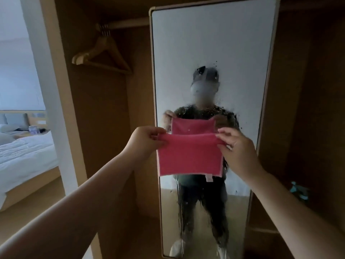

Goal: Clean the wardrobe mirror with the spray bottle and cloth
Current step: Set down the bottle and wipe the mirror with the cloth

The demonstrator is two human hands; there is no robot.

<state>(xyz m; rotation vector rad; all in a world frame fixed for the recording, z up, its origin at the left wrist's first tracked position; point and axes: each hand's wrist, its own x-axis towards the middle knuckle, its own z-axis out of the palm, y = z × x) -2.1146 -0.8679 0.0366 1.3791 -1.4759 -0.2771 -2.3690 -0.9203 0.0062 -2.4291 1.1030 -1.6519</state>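
A tall rectangular wardrobe mirror (214, 40) with rounded corners and a thin pale wooden frame stands upright inside a wardrobe of matt brown wood panels. Its glass is smooth and bright in the upper part. The middle and lower parts are speckled with fine droplets and thin vertical runs of liquid that blur the person's reflection.

In front of the mirror's middle hangs a pink rectangular cloth of soft, slightly fuzzy fabric (188, 157). It is doubled over along its top edge, with a paler stitched border down its right side and along the bottom, and a small pale label hangs from the lower edge. The left hand (147, 141) pinches the cloth's top left corner between thumb and curled fingers, and the right hand (237, 146) pinches the top right corner in the same way. The hands are apart, with the cloth spread flat between them. Its pink reflection shows in the glass just above it.

Left of the mirror, angular light wooden coat hangers (104, 53) hang from a round pale rail (128, 23). Farther left of the mirror, a bed with a crumpled white duvet (24, 152) sits on a pale wooden base. Low to the right of the mirror, a small teal object (300, 190) lies in the dark wardrobe, too blurred to identify
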